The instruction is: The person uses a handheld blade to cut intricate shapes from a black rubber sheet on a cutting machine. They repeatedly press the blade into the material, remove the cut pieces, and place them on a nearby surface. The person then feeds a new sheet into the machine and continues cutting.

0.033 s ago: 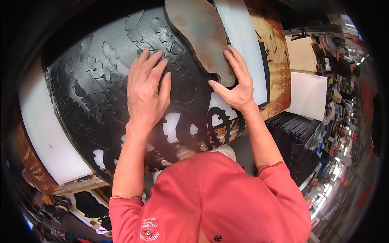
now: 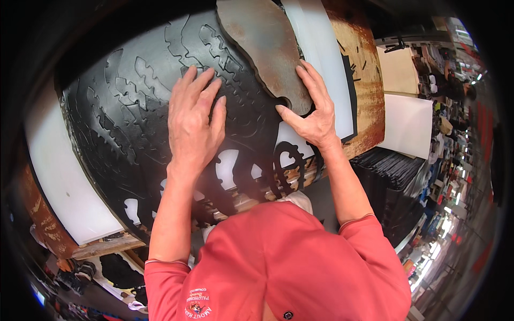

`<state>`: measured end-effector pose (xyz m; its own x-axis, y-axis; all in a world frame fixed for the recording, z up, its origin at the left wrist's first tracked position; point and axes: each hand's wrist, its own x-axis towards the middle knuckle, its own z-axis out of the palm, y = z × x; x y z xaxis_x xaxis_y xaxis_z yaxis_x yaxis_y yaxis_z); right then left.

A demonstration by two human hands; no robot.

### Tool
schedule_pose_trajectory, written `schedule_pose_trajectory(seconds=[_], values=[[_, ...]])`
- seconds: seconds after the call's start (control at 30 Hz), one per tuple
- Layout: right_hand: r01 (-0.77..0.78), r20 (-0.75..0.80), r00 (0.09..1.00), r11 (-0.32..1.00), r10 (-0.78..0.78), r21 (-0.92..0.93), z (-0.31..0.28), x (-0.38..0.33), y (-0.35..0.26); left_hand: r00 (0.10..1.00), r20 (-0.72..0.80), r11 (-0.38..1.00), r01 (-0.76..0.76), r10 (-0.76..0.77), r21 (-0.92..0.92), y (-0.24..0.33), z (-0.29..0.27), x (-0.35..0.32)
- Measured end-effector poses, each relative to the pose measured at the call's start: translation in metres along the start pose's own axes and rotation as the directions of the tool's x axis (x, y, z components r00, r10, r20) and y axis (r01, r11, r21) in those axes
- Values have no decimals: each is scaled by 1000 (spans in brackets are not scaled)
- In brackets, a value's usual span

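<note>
A black rubber sheet (image 2: 155,120) with several toothed, curved cut outlines lies in front of me. My left hand (image 2: 194,120) rests on it with palm down and fingers stretched out, holding nothing. To the right, a brownish, sole-shaped metal cutting die (image 2: 262,40) lies over the sheet's right edge and the white board. My right hand (image 2: 315,109) spans the die's near end, thumb on its left side by a rounded notch and fingers along its right edge. The die's far end runs out of view at the top.
The sheet's near edge is cut into open curved strips (image 2: 289,160). Under it lies a white board (image 2: 69,198) on a worn wooden table (image 2: 369,80). At the right are a stack of black sheets (image 2: 388,166) and a white panel (image 2: 408,125).
</note>
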<state>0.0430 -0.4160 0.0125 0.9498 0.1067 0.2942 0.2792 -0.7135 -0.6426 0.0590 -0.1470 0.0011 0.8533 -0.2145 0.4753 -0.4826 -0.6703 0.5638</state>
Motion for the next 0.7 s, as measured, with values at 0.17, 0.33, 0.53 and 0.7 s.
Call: schedule_pose_trajectory(seconds=[0.17,0.33,0.53,0.7], values=[[-13,-81,997,998,17,60,3,-4,8,1000,-1,1000,-16,16,10,1,1,1],[54,-94,994,998,-51,28,0,-3,4,1000,-2,1000,-10,10,23,3,0,1],[82,-63,995,994,-78,66,-1,-2,6,998,-55,999,-28,26,-30,6,-6,0],[93,-84,992,995,-90,38,1,-15,6,998,-13,986,62,-64,-157,43,-42,-38]])
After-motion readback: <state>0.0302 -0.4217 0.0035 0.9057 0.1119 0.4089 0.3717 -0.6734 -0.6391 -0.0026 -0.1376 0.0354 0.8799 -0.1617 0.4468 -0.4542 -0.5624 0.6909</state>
